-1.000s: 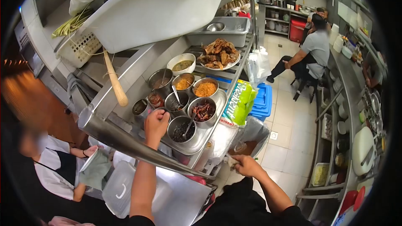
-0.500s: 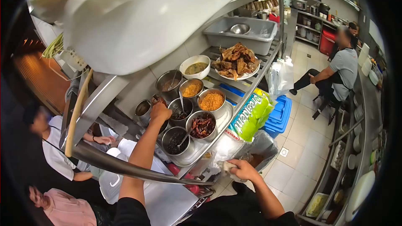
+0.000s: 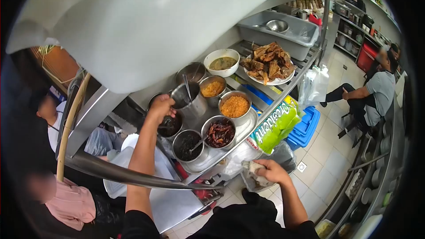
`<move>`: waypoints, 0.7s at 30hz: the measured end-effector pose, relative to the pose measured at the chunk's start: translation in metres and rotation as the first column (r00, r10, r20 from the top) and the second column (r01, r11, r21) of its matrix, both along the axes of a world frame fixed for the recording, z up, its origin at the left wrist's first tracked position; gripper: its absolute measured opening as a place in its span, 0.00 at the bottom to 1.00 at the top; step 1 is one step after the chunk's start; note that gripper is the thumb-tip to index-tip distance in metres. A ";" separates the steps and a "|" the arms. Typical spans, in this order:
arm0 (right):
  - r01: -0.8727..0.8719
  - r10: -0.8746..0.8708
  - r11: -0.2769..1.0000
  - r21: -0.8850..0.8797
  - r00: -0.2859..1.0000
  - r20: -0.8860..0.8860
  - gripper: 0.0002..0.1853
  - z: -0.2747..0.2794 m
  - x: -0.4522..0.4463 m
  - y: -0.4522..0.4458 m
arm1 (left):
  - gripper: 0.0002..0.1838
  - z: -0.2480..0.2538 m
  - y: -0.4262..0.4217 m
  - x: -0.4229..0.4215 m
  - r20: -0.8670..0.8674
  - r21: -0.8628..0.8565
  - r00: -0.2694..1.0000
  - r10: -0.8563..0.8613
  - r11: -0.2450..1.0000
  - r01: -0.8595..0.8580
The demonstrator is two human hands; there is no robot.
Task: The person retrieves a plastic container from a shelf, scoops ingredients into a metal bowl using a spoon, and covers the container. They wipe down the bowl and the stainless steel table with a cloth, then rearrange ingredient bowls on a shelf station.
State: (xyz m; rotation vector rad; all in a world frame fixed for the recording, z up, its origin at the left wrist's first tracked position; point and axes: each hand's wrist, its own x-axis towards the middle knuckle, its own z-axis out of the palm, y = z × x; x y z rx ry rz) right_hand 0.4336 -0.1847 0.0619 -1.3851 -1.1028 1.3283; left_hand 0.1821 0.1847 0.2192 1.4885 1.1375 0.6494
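Note:
My left hand is closed at the left rim of a steel container, which stands higher than its neighbours with a spoon inside. Around it are containers of dark sauce, dried chillies, orange crumbs and yellow-orange food. A white bowl of greenish liquid sits behind, beside a plate of fried brown pieces. Lower right, my right hand grips a crumpled pale cloth, away from the containers.
A large white tub hangs over the shelf, whose curved metal rail crosses in front of my left forearm. A grey bin, green bag and blue box are beyond. One person sits at right; others are at left.
My left hand has moved from the small red-food container to the one with the spoon, which is now raised. My right hand still holds the cloth. The view has shifted, and more tub shows.

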 end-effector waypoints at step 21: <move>-0.273 -0.113 0.940 0.206 0.322 0.940 0.14 0.082 -0.098 0.337 | 0.06 0.013 -0.160 -0.221 0.267 0.181 0.816 0.512 0.805 -0.565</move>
